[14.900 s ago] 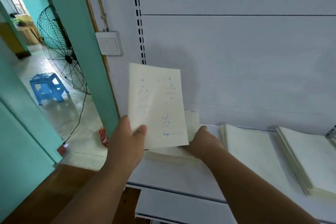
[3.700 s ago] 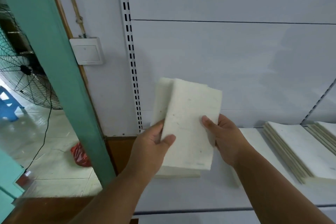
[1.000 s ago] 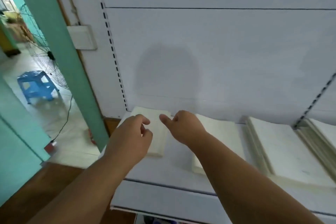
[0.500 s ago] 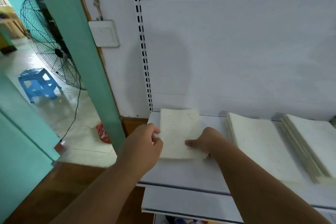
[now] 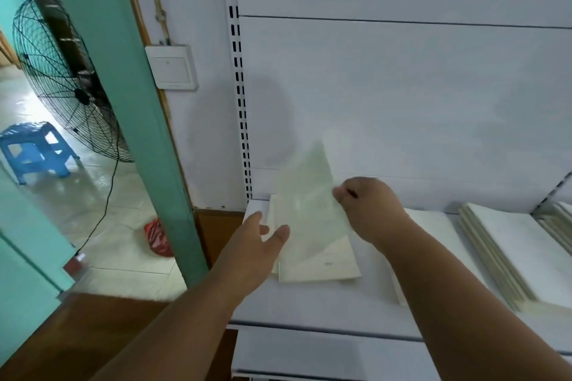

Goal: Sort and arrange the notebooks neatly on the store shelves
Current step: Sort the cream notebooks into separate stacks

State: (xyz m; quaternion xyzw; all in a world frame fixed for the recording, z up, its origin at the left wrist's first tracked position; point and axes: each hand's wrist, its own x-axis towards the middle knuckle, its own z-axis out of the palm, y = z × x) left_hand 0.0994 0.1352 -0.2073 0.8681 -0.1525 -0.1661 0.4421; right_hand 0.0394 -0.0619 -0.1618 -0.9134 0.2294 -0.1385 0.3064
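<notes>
A small pile of cream notebooks [image 5: 328, 266] lies at the left end of the white shelf [image 5: 325, 306]. My right hand [image 5: 368, 207] pinches the right edge of one thin cream notebook [image 5: 306, 204] and holds it tilted up above that pile; it looks blurred. My left hand [image 5: 257, 244] is spread with straight fingers just left of the pile, under the raised notebook's lower edge, holding nothing. Two more piles of cream notebooks lie to the right, one [image 5: 433, 232] partly behind my right arm, the other [image 5: 510, 254] further along.
A slotted upright [image 5: 238, 86] runs up the white back panel. A green door post [image 5: 130, 102] stands left of the shelf, with a wall switch [image 5: 171, 71] beside it. Beyond are a floor fan [image 5: 62, 80], a blue stool [image 5: 34, 148] and a red bag [image 5: 158, 238].
Half a second ago both hands rested at the flat pile on the shelf. Now my right hand has lifted one notebook up off it, and my left hand has opened below.
</notes>
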